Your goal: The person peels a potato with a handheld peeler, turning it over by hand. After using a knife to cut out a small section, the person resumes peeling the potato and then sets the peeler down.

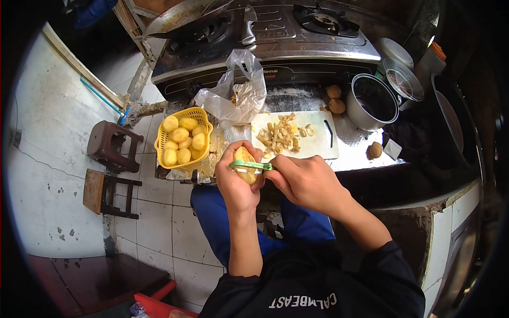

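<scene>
In my left hand (237, 183) is a partly peeled potato (243, 155), with my fingers wrapped round it. My right hand (307, 180) grips a green peeler (250, 165), whose head lies across the potato. Just beyond my hands a pile of potato peelings (280, 134) covers part of the white cutting board (321, 151). A yellow basket (158, 139) full of peeled potatoes (180, 135) stands to the left. Several unpeeled potatoes (336, 106) sit to the right of the board, one of them (375, 150) apart from the rest.
A clear plastic bag (233, 108) holding scraps lies behind the basket. A metal pot (373, 127) stands at the right, beside a wire strainer (404, 80). The gas stove (286, 55) at the back carries a knife (248, 32) and a wok (177, 18). Stools (110, 146) are at the left.
</scene>
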`<control>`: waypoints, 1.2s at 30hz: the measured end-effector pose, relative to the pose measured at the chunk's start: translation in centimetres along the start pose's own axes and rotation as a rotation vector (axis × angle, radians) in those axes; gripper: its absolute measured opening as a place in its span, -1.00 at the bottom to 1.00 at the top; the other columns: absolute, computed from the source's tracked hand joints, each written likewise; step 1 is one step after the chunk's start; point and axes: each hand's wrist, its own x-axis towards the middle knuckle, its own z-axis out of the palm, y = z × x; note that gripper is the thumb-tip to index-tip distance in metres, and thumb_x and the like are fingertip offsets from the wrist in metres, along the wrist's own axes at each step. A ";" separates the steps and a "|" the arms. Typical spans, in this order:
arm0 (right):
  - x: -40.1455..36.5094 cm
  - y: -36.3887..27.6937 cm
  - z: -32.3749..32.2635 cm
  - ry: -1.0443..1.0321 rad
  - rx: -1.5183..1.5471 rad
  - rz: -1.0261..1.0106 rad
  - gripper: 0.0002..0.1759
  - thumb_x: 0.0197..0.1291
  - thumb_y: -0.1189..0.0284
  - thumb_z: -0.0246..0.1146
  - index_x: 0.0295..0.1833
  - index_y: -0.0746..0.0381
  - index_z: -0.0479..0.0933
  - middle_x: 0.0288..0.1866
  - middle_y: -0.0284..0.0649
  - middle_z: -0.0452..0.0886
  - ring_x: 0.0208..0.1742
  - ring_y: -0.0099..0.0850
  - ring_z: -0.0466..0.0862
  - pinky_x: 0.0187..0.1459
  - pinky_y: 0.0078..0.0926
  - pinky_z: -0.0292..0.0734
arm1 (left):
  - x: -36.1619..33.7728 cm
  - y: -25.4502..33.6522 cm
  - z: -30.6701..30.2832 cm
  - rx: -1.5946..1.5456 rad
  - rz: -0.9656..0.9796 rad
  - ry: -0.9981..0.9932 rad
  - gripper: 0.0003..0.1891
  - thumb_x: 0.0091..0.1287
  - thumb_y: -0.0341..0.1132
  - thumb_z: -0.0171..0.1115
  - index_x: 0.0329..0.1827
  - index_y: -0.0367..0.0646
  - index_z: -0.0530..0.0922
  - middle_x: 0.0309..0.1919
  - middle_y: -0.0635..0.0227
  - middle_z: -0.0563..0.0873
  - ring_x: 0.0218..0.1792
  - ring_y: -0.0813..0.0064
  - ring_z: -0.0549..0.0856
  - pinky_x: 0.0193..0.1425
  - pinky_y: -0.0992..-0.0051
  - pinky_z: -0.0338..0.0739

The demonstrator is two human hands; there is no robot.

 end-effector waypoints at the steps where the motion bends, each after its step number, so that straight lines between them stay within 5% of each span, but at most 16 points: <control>1: 0.3 0.0 0.0 -0.004 0.000 -0.001 -0.70 0.37 0.19 0.15 -0.31 0.18 0.40 -0.63 -0.23 0.55 -0.68 -0.21 0.58 -0.65 -0.32 0.45 | -0.3 -0.3 0.2 0.106 0.020 0.027 -0.65 0.40 -0.18 -0.22 -0.15 -0.25 0.48 -0.48 0.33 0.55 -0.68 0.70 0.35 -0.73 0.69 0.10; 10: 1.1 0.0 0.1 0.030 0.026 0.053 -0.71 0.37 0.22 0.15 -0.30 0.20 0.41 -0.65 -0.21 0.54 -0.68 -0.19 0.58 -0.64 -0.29 0.45 | -0.7 -1.2 0.2 0.270 0.072 0.147 -0.54 0.44 -0.03 -0.26 -0.14 -0.23 0.52 -0.49 0.36 0.60 -0.74 0.70 0.33 -0.76 0.69 0.06; 16: 1.4 0.3 0.2 0.024 0.043 0.072 -0.71 0.38 0.22 0.14 -0.30 0.21 0.42 -0.64 -0.18 0.56 -0.66 -0.15 0.59 -0.62 -0.24 0.47 | -0.5 0.8 -0.2 0.308 0.047 0.024 -0.46 0.42 -0.05 -0.30 -0.07 -0.34 0.56 -0.55 0.38 0.57 -0.72 0.68 0.33 -0.71 0.66 0.10; 18: 1.9 0.3 0.3 0.044 0.063 0.081 -0.71 0.38 0.22 0.14 -0.29 0.22 0.42 -0.64 -0.17 0.56 -0.65 -0.14 0.59 -0.62 -0.25 0.47 | -0.8 0.5 -0.3 0.487 0.112 -0.104 -0.44 0.41 -0.19 -0.32 0.10 -0.50 0.54 -0.10 0.11 0.67 -0.14 0.50 0.63 -0.09 0.57 0.52; 19: 2.1 0.4 0.4 0.069 0.081 0.086 -0.72 0.38 0.23 0.14 -0.28 0.22 0.42 -0.65 -0.17 0.56 -0.65 -0.14 0.59 -0.62 -0.25 0.47 | -0.8 0.7 -0.4 0.462 0.100 -0.135 -0.43 0.41 -0.22 -0.32 0.16 -0.54 0.50 0.02 0.04 0.64 -0.03 0.44 0.62 0.02 0.51 0.50; 23: 2.1 1.3 1.3 0.031 0.053 0.119 -0.74 0.39 0.28 0.14 -0.25 0.26 0.46 -0.63 -0.11 0.58 -0.62 -0.07 0.59 -0.60 -0.23 0.45 | 0.6 -0.7 -1.9 0.377 0.106 -0.129 -0.44 0.40 -0.24 -0.33 0.18 -0.53 0.49 -0.04 0.09 0.65 -0.09 0.47 0.62 -0.04 0.53 0.51; 25: 2.2 2.2 2.5 0.104 0.390 0.303 -0.72 0.37 0.27 0.18 -0.24 0.30 0.49 -0.66 -0.11 0.54 -0.66 -0.13 0.58 -0.59 -0.28 0.41 | 2.2 -1.5 -2.5 0.474 0.063 -0.073 -0.43 0.41 -0.10 -0.29 0.26 -0.31 0.46 -0.45 0.39 0.60 -0.70 0.73 0.32 -0.70 0.69 0.10; 29: 2.3 2.6 3.2 0.015 0.615 0.575 -0.63 0.26 0.20 0.30 -0.25 0.34 0.51 -0.67 -0.17 0.47 -0.61 -0.51 0.49 -0.53 -0.42 0.35 | 4.0 -3.3 -2.4 0.440 0.037 -0.066 -0.55 0.48 -0.14 -0.29 0.18 -0.20 0.46 -0.47 0.38 0.58 -0.73 0.74 0.31 -0.74 0.71 0.09; 34: 2.0 5.6 4.9 0.154 0.951 0.748 -0.60 0.18 0.20 0.36 -0.17 0.37 0.56 -0.57 -0.11 0.55 -0.55 -0.42 0.55 -0.43 -0.43 0.41 | 4.7 -3.9 -2.9 0.280 -0.016 -0.048 -0.59 0.52 -0.09 -0.21 0.02 -0.23 0.50 -0.46 0.37 0.55 -0.71 0.69 0.35 -0.73 0.71 0.10; 36: 2.2 6.3 4.1 0.033 0.437 0.710 -0.58 0.11 0.26 0.39 -0.08 0.39 0.56 -0.47 -0.02 0.64 -0.45 -0.20 0.66 -0.35 -0.34 0.50 | 5.1 -3.8 -3.3 0.203 -0.098 0.137 -0.56 0.53 -0.04 -0.18 0.00 -0.25 0.53 -0.41 0.32 0.58 -0.68 0.67 0.37 -0.69 0.70 0.12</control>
